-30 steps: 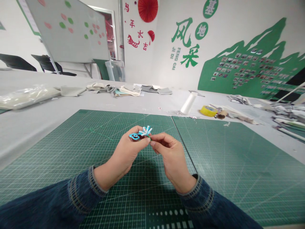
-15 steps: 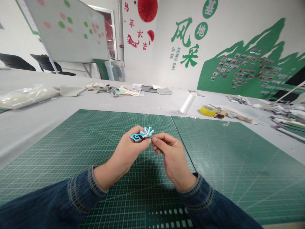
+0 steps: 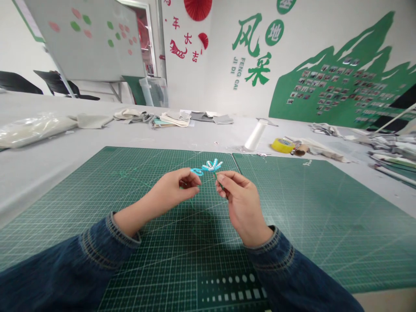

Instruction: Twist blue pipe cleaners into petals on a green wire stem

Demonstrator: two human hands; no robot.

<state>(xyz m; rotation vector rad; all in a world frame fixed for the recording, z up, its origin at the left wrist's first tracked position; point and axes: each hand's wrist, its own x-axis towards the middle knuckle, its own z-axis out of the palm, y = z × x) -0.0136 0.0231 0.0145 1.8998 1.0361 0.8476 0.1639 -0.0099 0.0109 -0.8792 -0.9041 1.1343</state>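
2 bare hands: L hand (image 3: 170,189) clamped on blue curl (image 3: 196,172) of beaded wire flower (image 3: 212,165), green stem (image 3: 220,182) pinched by R hand (image 3: 243,203); flower held between them, above green cutting mat (image 3: 74,208). White spool (image 3: 256,135), yellow tape roll (image 3: 280,145) placed beyond on table (image 3: 42,173).

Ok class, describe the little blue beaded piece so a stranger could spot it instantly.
On the grey table lie two green cutting mats. Above the left mat's inner edge, the person's left hand and right hand hold a small turquoise beaded flower. Its white-beaded fan and curled spiral set it apart from everything nearby.
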